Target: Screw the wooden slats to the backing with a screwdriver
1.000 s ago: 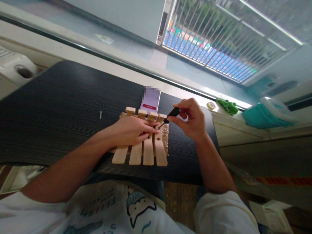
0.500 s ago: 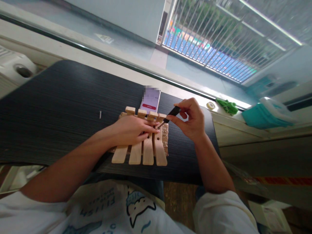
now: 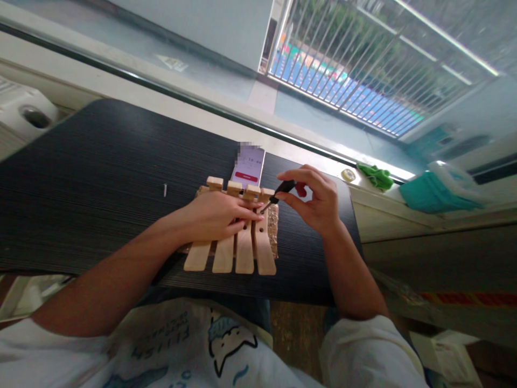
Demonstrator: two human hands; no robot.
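Several pale wooden pieces [image 3: 244, 256] with drilled holes lie side by side on a brown block [image 3: 273, 226] that looks wrapped in clear film. Across their middle rests my left hand [image 3: 218, 215], palm down, its fingers stretched toward the rightmost piece. My right hand [image 3: 313, 194] pinches the black handle of a screwdriver [image 3: 285, 187] between thumb and fingers. The tool is tilted, and its tip meets a hole in the rightmost piece beside my left fingertips. Whether a screw sits under the tip is too small to tell.
A phone [image 3: 249, 164] lies beyond the wooden pieces on the black table [image 3: 100, 178]. One loose screw [image 3: 165, 189] is to the left. On the windowsill are a roll of tape [image 3: 348, 175], a green cloth [image 3: 375, 177] and a teal container [image 3: 438, 191].
The fingers of my right hand have shifted on the screwdriver handle, the index finger now reaching further left over it. My left hand stays in place on the wood.
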